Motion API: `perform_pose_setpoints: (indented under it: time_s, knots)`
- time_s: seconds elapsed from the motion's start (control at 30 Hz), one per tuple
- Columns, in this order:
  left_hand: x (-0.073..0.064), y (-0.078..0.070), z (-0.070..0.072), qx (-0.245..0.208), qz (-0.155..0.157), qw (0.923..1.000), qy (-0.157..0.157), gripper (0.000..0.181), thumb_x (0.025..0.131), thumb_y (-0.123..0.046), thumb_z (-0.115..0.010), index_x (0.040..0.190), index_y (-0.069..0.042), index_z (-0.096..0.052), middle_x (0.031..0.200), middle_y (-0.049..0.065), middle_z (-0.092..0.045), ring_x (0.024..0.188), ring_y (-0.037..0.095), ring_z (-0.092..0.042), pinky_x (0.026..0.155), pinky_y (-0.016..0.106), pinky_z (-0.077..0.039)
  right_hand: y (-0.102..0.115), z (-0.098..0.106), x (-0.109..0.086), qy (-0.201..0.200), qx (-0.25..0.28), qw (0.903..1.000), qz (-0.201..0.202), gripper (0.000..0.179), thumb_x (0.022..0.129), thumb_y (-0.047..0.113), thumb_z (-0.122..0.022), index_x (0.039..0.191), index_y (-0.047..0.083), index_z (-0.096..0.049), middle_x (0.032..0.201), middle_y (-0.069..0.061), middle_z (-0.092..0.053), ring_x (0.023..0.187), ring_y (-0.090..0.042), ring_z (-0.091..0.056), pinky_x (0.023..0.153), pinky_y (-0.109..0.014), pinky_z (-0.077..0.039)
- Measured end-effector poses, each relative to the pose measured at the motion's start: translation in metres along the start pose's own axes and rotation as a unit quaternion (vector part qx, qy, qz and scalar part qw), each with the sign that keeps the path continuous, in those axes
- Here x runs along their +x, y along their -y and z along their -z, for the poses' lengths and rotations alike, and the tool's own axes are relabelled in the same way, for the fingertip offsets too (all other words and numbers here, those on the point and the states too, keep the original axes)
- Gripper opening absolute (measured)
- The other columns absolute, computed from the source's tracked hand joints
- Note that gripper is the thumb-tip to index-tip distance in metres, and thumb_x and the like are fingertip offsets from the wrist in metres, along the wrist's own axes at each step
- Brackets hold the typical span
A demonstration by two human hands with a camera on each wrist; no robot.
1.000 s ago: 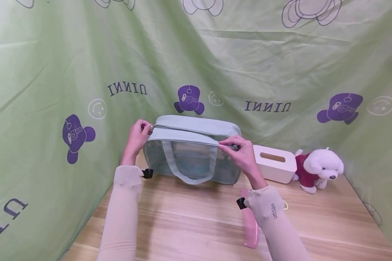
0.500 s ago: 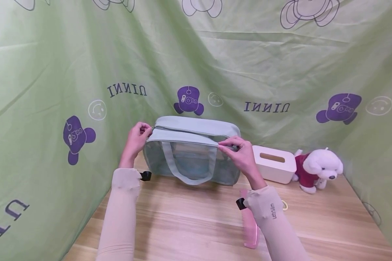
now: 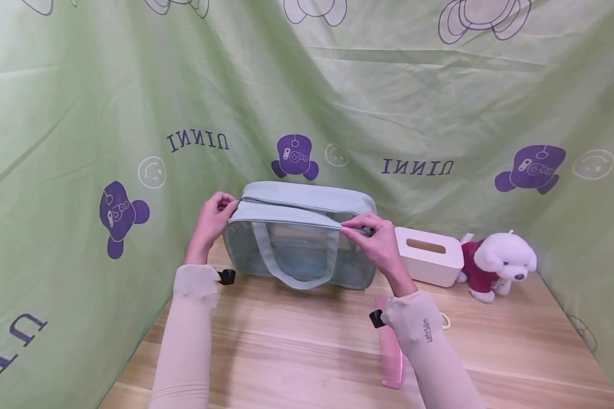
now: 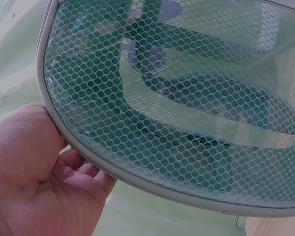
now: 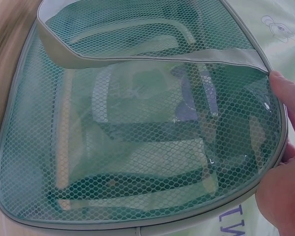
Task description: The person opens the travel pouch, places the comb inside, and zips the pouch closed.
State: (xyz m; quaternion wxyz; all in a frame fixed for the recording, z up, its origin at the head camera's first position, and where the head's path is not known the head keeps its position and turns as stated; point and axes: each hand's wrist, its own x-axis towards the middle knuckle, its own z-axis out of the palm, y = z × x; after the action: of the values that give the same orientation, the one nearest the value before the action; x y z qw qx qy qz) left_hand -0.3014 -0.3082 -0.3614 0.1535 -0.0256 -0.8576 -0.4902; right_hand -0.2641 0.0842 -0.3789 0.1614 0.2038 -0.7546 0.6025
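A pale grey-green toiletry bag (image 3: 297,216) with see-through mesh sides stands upright in the head view. Its top zipper is parted, the gap widest toward the right. My left hand (image 3: 212,221) pinches the left end of the zipper at the bag's top corner. With thumb and index finger, my right hand (image 3: 380,241) grips the front top rim near the right end of the strap handle (image 3: 286,278). In the left wrist view, the left hand (image 4: 54,182) lies against the bag's piped edge; the right wrist view shows the right hand (image 5: 280,191) at the opposite edge.
A white tissue box (image 3: 430,267) sits right of the bag, beside a white plush dog (image 3: 506,258) in a red shirt. A pink comb (image 3: 390,358) lies on the wooden table (image 3: 286,352), partly under the right forearm. Green printed cloth (image 3: 225,85) hangs behind.
My left hand has shifted slightly left and down at the zipper's end. The right hand and the bag stay nearly where they were.
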Motion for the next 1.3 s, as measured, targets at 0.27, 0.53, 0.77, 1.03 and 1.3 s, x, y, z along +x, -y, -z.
perform_pose_setpoints:
  time_s: [0.27, 0.53, 0.77, 1.03, 1.3]
  knots:
    - [0.002, 0.002, -0.001, -0.001, -0.008, 1.0, -0.003, 0.026, 0.105, -0.019, -0.06, 0.118, 0.003, -0.062, 0.106, 0.012, -0.061, 0.096, 0.017, -0.055, 0.082, 0.024, -0.046, 0.001, 0.001, 0.001, 0.0, 0.0, 1.0, 0.005, 0.014, 0.086, 0.01, -0.085, 0.098, 0.005, -0.082, 0.1, -0.016, -0.075, 0.092, -0.007, -0.063, 0.074, -0.015, -0.05]
    - [-0.002, -0.003, 0.002, -0.024, 0.0, 0.9997, -0.002, 0.031, 0.106, -0.022, -0.06, 0.122, 0.004, -0.061, 0.111, 0.014, -0.06, 0.099, 0.016, -0.053, 0.083, 0.021, -0.044, 0.027, 0.0, -0.002, 0.008, 0.002, 1.0, -0.001, 0.016, 0.086, 0.003, -0.083, 0.1, -0.004, -0.08, 0.102, -0.024, -0.074, 0.092, -0.01, -0.064, 0.076, -0.016, -0.05]
    - [-0.003, 0.0, -0.001, -0.042, -0.003, 0.9991, -0.011, 0.031, 0.105, -0.021, -0.061, 0.123, 0.004, -0.061, 0.112, 0.01, -0.06, 0.098, 0.013, -0.054, 0.083, 0.022, -0.046, 0.034, 0.0, -0.004, 0.004, 0.004, 1.0, 0.0, 0.015, 0.086, 0.002, -0.082, 0.099, -0.005, -0.079, 0.101, -0.025, -0.073, 0.091, -0.009, -0.063, 0.074, -0.015, -0.05]
    - [-0.003, -0.004, -0.008, -0.043, -0.031, 0.9979, -0.036, 0.03, 0.104, -0.021, -0.062, 0.123, 0.001, -0.064, 0.116, 0.016, -0.062, 0.1, 0.014, -0.055, 0.088, 0.024, -0.046, 0.039, 0.001, -0.005, 0.005, -0.004, 1.0, -0.005, 0.016, 0.086, 0.001, -0.082, 0.099, -0.007, -0.078, 0.101, -0.025, -0.072, 0.093, -0.012, -0.063, 0.075, -0.015, -0.049]
    - [-0.004, -0.02, -0.017, 0.002, -0.066, 0.9973, -0.031, 0.026, 0.101, -0.021, -0.067, 0.12, -0.005, -0.071, 0.123, 0.014, -0.06, 0.113, 0.024, -0.055, 0.096, 0.038, -0.045, 0.027, 0.001, -0.005, 0.005, -0.01, 0.9999, 0.002, 0.016, 0.086, 0.0, -0.082, 0.1, -0.007, -0.078, 0.103, -0.025, -0.072, 0.096, -0.014, -0.064, 0.083, -0.021, -0.05]
